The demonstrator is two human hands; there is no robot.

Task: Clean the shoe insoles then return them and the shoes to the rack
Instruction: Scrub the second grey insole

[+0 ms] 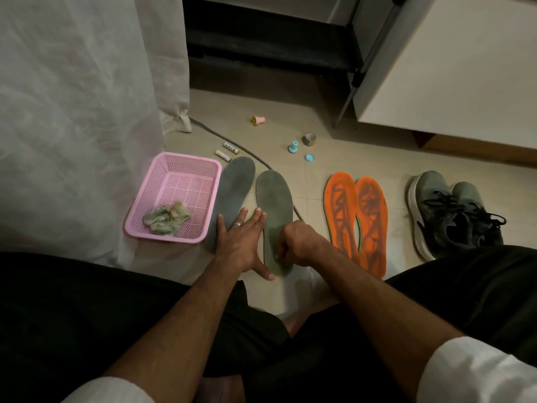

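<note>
The left hand (242,242) is lying flat, fingers spread, pinning both grey insoles (276,216) to the floor; the right hand (296,242) is curling onto the nearer one, possibly picking at dirt. Hard scraping risks tearing its surface.

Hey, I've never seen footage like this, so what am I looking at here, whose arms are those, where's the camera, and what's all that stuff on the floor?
There is no machine: the single picture comes from a camera worn on a person's head, looking down at their own two hands. The left hand lies flat, fingers spread, across two grey-green foam insoles on the tiled floor. The right hand has curled fingers working at the nearer insole; whether it pinches anything is unclear. To the left sits a pink plastic mesh basket holding a crumpled wipe. To the right lie two orange insoles, then a pair of dark grey laced sneakers. Small caps and batteries lie scattered behind.
</note>
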